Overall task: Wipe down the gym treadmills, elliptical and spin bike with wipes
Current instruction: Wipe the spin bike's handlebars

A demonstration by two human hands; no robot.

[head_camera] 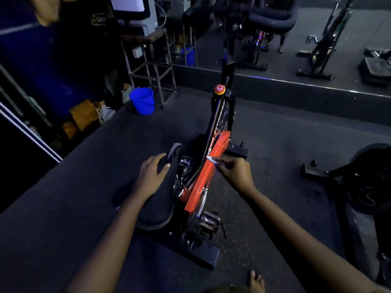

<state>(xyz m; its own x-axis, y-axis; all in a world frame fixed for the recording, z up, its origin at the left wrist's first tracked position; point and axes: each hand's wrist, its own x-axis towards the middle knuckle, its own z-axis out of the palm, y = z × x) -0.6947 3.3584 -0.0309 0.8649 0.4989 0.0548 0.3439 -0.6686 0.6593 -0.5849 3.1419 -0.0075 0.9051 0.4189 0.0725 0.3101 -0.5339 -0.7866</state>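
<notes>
White wipe [211,159] pinched in right hand [237,172] against red frame [203,180], left hand [153,174] flat on saddle [163,193]

The spin bike [218,115] stands on a dark floor [63,208], seen from above. The left hand [153,172] rests on the front part of the black saddle [160,199]. The right hand [237,172] pinches a white wipe [211,159], probably folded, though the dim light makes this unclear, and presses it on the orange guard [203,182]. A blue bucket [142,100] stands well apart, on the left.
</notes>
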